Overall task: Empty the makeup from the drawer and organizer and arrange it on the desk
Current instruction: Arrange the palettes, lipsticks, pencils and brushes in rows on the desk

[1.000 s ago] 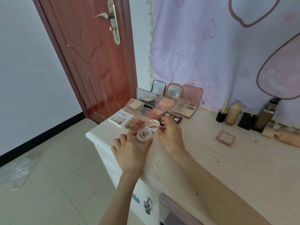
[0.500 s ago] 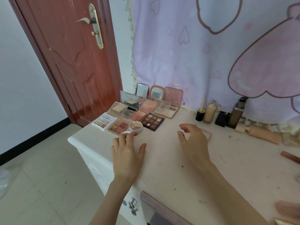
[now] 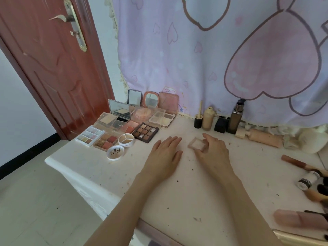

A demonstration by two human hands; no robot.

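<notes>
Right hand (image 3: 211, 150) now gripping square compact (image 3: 197, 143), left hand (image 3: 165, 155) shifted beside it

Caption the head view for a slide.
Right hand grips a small square compact on the desk; left hand lies flat beside it, palettes grouped at left.

Both bare forearms reach forward, hands side by side.
The left hand (image 3: 166, 153) lies palm down, fingers straight and together. Just to its right, the right hand (image 3: 212, 150) has its fingers curled, thumb and fingertips pinching something small.
</notes>
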